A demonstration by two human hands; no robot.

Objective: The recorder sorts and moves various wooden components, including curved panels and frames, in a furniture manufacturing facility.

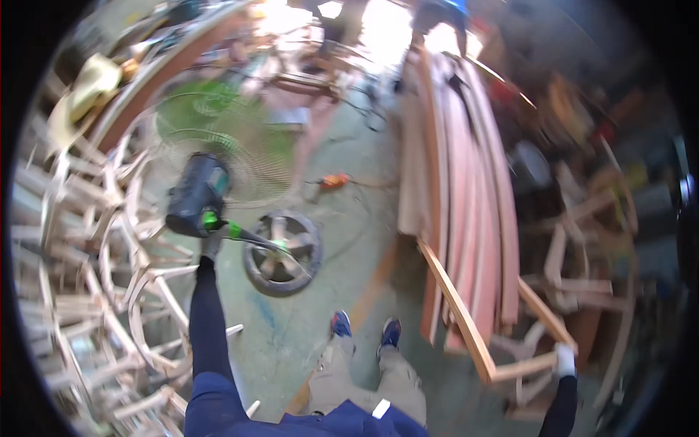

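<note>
My left hand point(212, 242), gloved, reaches forward and is closed round the neck of a pedestal fan point(196, 197), just below its dark motor housing and by the bright green fittings. The fan's round wire cage faces away from me, and its pole slants down to a round, spoked dark base point(284, 253) on the floor. Out to the right, my right hand point(565, 360), in a white glove, is closed on a corner of a three-sided light wooden frame point(459, 313). The frame's far ends lie by a stack of boards; its contact with them is unclear.
Long reddish boards point(466, 204) are stacked ahead on the right, with a person in blue point(440, 18) at their far end. Many pale wooden chair frames point(109, 291) crowd the left. An orange object with a cord point(334, 181) lies on the green floor point(357, 255).
</note>
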